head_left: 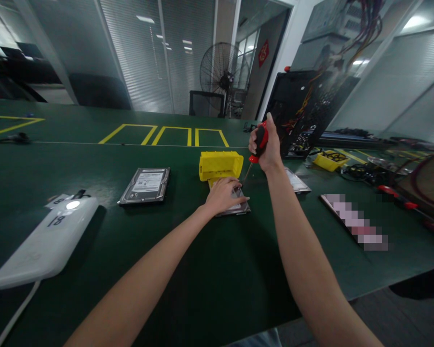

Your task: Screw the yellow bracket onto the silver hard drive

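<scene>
A hard drive (238,209) lies flat on the green table in front of me, mostly covered by my left hand (224,194). That hand grips the drive from above, thumb along its near right side and fingers over the far part. My right hand (269,147) is wrapped round the red and black handle of a screwdriver (263,137), thumb on top of its end. Its thin shaft slants down to the left, and the tip meets the drive's far right area by my left fingertips. A yellow plastic bin (221,165) stands just behind the drive.
Another hard drive (145,185) lies to the left, and one more (297,181) sits partly behind my right wrist. A white device (45,241) with a cable is at far left. An open black computer case (304,113), a yellow bin (330,160) and a blurred-out flat object (352,221) are right.
</scene>
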A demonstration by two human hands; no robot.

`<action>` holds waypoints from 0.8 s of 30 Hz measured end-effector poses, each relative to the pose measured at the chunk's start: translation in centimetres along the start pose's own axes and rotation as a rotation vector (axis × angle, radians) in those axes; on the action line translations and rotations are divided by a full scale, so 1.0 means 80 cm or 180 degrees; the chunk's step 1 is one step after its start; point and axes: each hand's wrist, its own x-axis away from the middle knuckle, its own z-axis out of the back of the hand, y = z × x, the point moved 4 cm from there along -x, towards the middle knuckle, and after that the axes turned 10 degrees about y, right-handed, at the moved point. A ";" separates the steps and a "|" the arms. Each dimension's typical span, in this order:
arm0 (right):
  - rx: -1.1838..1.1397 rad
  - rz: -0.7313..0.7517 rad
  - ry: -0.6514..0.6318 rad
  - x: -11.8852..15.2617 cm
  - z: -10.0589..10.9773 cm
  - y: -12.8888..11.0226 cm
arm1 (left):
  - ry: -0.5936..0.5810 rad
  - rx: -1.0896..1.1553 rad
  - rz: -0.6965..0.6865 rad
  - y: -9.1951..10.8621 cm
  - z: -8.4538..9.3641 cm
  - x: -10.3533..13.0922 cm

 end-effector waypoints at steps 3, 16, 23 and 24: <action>0.0044 0.0060 -0.0073 0.000 -0.001 0.009 | -0.0003 -0.0024 -0.0001 0.000 -0.001 -0.001; -0.0012 0.0106 0.0008 0.001 -0.006 -0.001 | 0.0009 -0.0070 0.0009 -0.003 -0.004 0.000; 0.0151 0.0119 -0.0019 0.000 -0.006 0.007 | -0.0051 -0.0085 0.0023 -0.002 -0.004 0.000; 0.0163 0.0139 -0.0025 0.000 -0.006 0.008 | -0.0053 -0.0089 0.0020 -0.002 -0.004 0.000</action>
